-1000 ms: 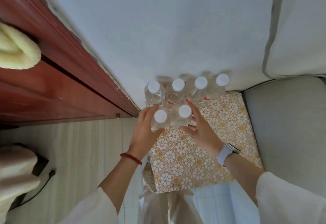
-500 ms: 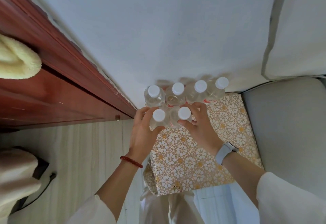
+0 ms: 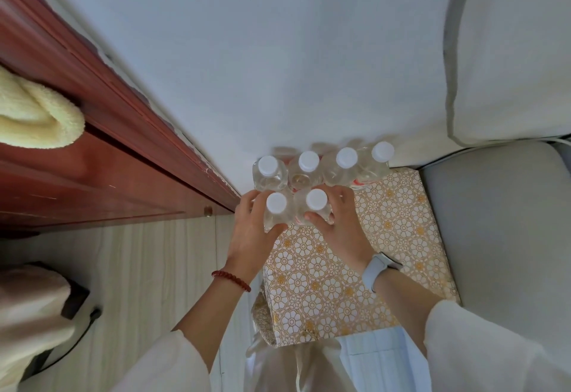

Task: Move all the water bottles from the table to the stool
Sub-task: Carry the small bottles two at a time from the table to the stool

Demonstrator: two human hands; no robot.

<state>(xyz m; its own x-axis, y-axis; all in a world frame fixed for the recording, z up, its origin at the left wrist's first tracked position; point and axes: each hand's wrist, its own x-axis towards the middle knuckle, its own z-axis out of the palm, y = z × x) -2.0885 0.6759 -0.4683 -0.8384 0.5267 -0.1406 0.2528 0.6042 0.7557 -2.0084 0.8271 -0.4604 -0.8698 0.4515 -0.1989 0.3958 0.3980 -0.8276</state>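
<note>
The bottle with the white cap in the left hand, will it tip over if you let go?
Probably not easily. The front left bottle stands upright on the flat patterned stool top and looks full of water, so likely heavy and steady. Its clear plastic may feel slippery in the left hand. A sideways shove could topple it against its neighbours.

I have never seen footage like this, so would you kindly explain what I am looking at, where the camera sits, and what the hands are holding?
There is no machine here. A person wears a wide-angle camera on the head, so the single picture looks down along both arms.

Below is a stool with a flower-patterned cover. Six clear water bottles with white caps stand on its far end: four in a back row against the white wall and two in front.

The left hand grips the front left bottle; the right hand grips the front right bottle. The left wrist has a red bead bracelet, the right a pale watch.

At left is a red-brown wooden cabinet.
</note>
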